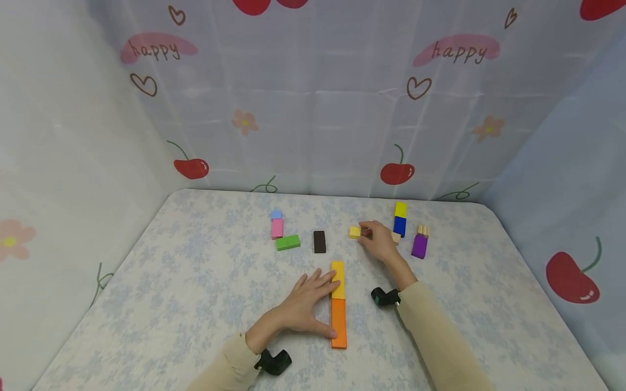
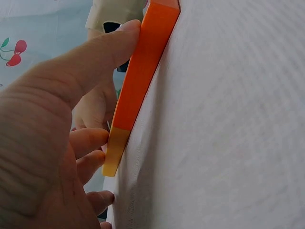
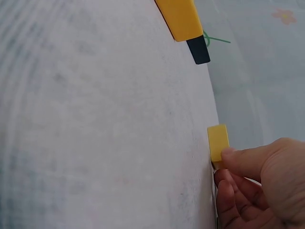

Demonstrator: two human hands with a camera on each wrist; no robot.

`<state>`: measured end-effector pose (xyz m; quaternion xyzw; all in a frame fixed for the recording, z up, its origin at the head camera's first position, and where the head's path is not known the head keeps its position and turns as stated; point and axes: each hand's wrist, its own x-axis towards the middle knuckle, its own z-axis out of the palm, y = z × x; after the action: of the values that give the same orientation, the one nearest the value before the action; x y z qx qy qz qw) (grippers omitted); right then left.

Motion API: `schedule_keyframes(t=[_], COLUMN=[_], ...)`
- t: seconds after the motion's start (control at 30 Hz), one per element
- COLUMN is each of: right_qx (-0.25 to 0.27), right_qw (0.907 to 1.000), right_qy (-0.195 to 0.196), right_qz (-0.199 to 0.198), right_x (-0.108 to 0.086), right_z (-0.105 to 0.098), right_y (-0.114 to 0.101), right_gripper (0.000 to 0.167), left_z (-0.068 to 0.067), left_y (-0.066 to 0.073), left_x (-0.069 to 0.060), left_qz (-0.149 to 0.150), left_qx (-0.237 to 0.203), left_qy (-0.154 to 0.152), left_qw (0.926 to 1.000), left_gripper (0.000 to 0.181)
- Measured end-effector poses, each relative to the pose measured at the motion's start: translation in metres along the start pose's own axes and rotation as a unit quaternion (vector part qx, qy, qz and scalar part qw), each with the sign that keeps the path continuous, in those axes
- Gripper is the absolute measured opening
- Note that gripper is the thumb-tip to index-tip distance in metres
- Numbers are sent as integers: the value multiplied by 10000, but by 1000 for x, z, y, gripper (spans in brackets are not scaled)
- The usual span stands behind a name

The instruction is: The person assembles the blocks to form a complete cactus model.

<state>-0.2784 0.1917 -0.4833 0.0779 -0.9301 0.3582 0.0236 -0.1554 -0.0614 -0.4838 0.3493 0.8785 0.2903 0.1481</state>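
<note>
An orange block and a yellow-orange block lie end to end in a straight line. My left hand is spread beside them, thumb on the orange block and fingertips touching the yellow-orange one; the left wrist view shows this contact along their side. Farther back, my right hand pinches a small light-yellow block. In the right wrist view, the thumb presses against that yellow block, while the other fingers curl below it and hide its lower end.
A dark brown block lies left of the right hand. Green, pink and light-blue blocks sit at back left. Bright-yellow, blue and purple blocks stand at back right, with a pale block partly hidden.
</note>
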Motion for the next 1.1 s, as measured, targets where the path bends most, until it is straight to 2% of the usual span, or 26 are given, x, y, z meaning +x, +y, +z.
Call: schedule_keyframes(t=[0.5, 0.77, 0.93, 1.1], right_qx=[-175, -6, 54, 277], right_qw=[9998, 9999, 9999, 9992], right_qy=[20, -59, -106, -142], right_qz=[22, 121, 36, -233], right_x=[1, -3, -4, -8], right_z=[-1, -2, -3, -4], right_y=[-2, -3, -4, -7], right_gripper=[34, 31, 30, 28], left_z=[-1, -1, -2, -2], left_y=[0, 1, 2, 2], left_x=[0, 0, 0, -1], left_qz=[77, 119, 139, 86], left_qx=[-16, 36, 37, 101], left_qy=[-8, 12, 19, 13], left_qw=[10000, 9999, 9999, 9999], left_gripper=[102, 102, 101, 102])
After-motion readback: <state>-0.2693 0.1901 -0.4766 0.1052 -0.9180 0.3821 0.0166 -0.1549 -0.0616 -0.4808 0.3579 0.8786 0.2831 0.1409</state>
